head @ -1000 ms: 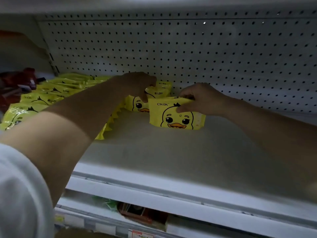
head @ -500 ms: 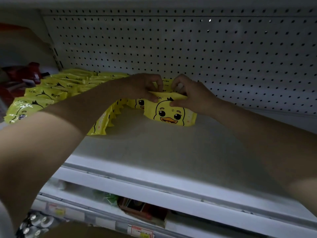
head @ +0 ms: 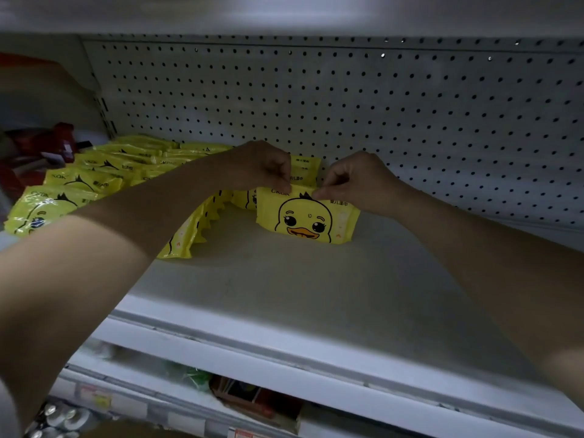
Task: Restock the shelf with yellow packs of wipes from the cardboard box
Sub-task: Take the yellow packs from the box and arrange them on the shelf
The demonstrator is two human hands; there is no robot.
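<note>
A yellow pack of wipes with a duck face [head: 305,221] stands upright on the white shelf [head: 284,289], near the back. My left hand [head: 265,167] pinches its top edge at the left. My right hand [head: 354,181] pinches the same top edge at the right. Another upright pack [head: 305,167] stands just behind it, against the pegboard. Several more yellow packs [head: 94,181] fill the shelf's left part in rows, leaning back. The cardboard box is not in view.
A white pegboard back wall [head: 410,121] closes the shelf behind. Red packaged goods [head: 47,147] lie at the far left. The shelf's front lip [head: 284,352] runs across below, with a lower shelf holding goods [head: 240,396] underneath. An upper shelf [head: 284,14] overhangs.
My left hand moved from the pack behind onto the front pack's top edge. Both hands shifted that pack slightly left and back, standing it upright.
</note>
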